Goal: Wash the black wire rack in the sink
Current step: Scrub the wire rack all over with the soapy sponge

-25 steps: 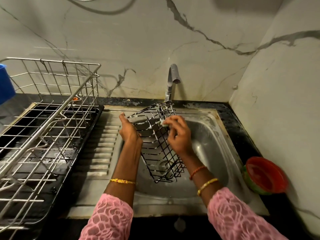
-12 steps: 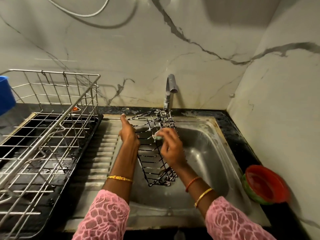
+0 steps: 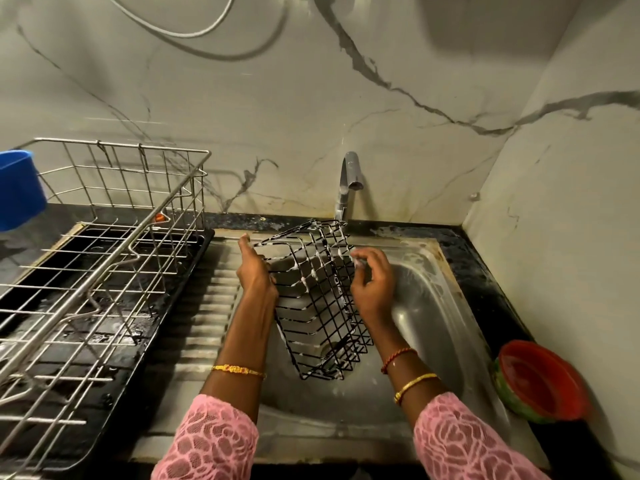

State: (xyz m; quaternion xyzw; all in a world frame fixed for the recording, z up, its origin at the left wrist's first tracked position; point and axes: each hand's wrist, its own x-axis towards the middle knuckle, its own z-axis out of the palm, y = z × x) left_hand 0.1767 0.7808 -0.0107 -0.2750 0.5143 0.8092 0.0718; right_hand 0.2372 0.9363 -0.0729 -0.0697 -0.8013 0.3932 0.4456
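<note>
Marble-patterned wall panels enclose a corner with a black counter and an inset steel sink. Nearest the camera, 2 pink lace sleeves lead to both forearms, each with a gold bangle; the right wrist also carries a red thread. The left hand holds the left edge of the black wire rack, fingers curled round its upper rim. The right hand lies against the opposite side of the rack, its fingertips pinching a small pale scrubbing pad pressed to the wires; the pad is mostly hidden. Between the 2 hands the rack stands tilted in the basin, its lower end on the sink floor below the grip and its upper end raised toward the tap beyond. White foam clings to several wires. Left of the left hand lies the ribbed drainboard, then a steel dish rack on a black tray, with a blue container at the far left edge. Right of the right hand, a red bowl sits on the counter.
</note>
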